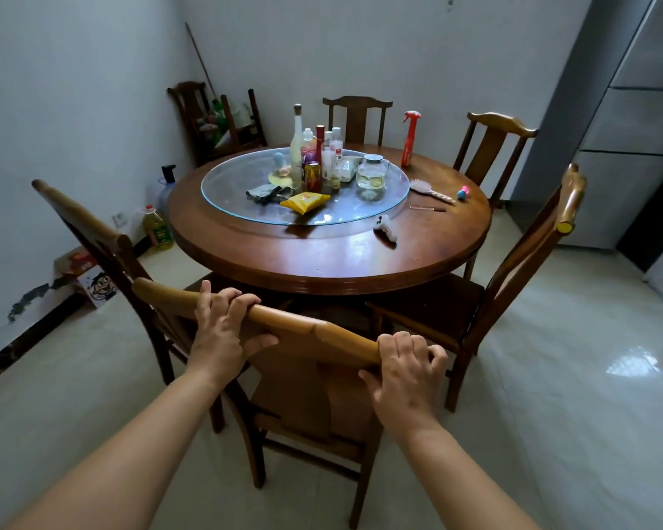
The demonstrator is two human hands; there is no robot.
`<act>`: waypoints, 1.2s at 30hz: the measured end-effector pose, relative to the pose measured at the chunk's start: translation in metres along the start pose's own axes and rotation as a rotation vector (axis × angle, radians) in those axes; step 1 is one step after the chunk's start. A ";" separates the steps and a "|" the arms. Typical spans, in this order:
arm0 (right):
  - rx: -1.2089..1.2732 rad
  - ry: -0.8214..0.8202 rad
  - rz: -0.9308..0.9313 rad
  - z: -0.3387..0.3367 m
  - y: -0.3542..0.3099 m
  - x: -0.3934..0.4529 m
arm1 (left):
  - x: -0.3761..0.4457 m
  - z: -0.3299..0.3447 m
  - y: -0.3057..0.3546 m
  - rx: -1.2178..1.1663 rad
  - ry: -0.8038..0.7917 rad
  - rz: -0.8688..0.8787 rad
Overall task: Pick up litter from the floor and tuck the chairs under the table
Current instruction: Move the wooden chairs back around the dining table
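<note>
The nearest wooden chair [307, 384] is standing just short of the round worktop [322, 262] edge, pale glossy floor tiles [552, 395] lying open to the right; the left hand [223, 330] and right hand [406, 372] are each gripping its smooth, curved top rail, fingers curled over

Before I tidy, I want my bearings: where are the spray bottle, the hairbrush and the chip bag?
spray bottle [409, 141]: head view, red body.
hairbrush [422, 185]: head view, bristle head.
chip bag [304, 202]: head view, yellow middle.
</note>
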State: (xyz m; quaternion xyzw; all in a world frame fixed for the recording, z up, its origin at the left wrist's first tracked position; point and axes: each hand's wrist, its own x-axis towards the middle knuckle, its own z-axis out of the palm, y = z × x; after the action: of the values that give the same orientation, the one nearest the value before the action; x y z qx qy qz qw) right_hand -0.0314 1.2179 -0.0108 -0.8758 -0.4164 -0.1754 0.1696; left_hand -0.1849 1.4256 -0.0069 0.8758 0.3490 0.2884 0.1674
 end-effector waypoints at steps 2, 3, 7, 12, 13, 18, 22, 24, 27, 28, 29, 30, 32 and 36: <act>0.001 0.037 -0.026 0.002 0.013 0.006 | 0.001 0.006 0.009 0.000 0.008 -0.012; 0.009 0.037 -0.033 0.002 0.022 0.010 | 0.002 0.011 0.015 0.001 0.012 -0.018; 0.035 -0.029 -0.055 0.003 0.056 0.029 | 0.005 0.030 0.041 0.013 0.043 -0.032; 0.085 -0.084 -0.068 0.004 0.096 0.053 | 0.011 0.053 0.071 0.096 0.069 -0.062; 0.096 -0.092 -0.068 0.004 0.104 0.058 | 0.012 0.057 0.077 0.124 0.070 -0.065; 0.168 -0.105 -0.059 0.004 0.135 0.082 | 0.021 0.068 0.095 0.265 0.079 0.029; 0.201 -0.068 -0.055 0.005 0.147 0.094 | 0.028 0.071 0.097 0.321 0.080 0.145; 0.201 -0.043 -0.074 0.008 0.151 0.095 | 0.030 0.070 0.095 0.312 0.076 0.185; 0.202 -0.019 -0.097 0.010 0.155 0.098 | 0.034 0.066 0.090 0.281 0.033 0.249; 0.206 -0.015 -0.099 0.011 0.157 0.099 | 0.036 0.066 0.090 0.273 0.021 0.261; 0.213 -0.013 -0.102 0.011 0.159 0.102 | 0.038 0.066 0.091 0.264 0.015 0.263; 0.221 -0.013 -0.103 0.011 0.162 0.105 | 0.039 0.067 0.094 0.256 0.015 0.258; 0.234 -0.025 -0.102 0.010 0.168 0.111 | 0.040 0.073 0.100 0.251 0.024 0.247; 0.265 -0.078 -0.096 0.011 0.184 0.129 | 0.047 0.086 0.111 0.254 0.040 0.229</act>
State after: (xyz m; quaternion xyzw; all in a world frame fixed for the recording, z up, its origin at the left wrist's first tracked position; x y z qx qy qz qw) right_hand 0.1919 1.1997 0.0100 -0.8309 -0.4837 -0.0924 0.2590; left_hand -0.0467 1.3729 -0.0005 0.9181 0.2835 0.2766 0.0146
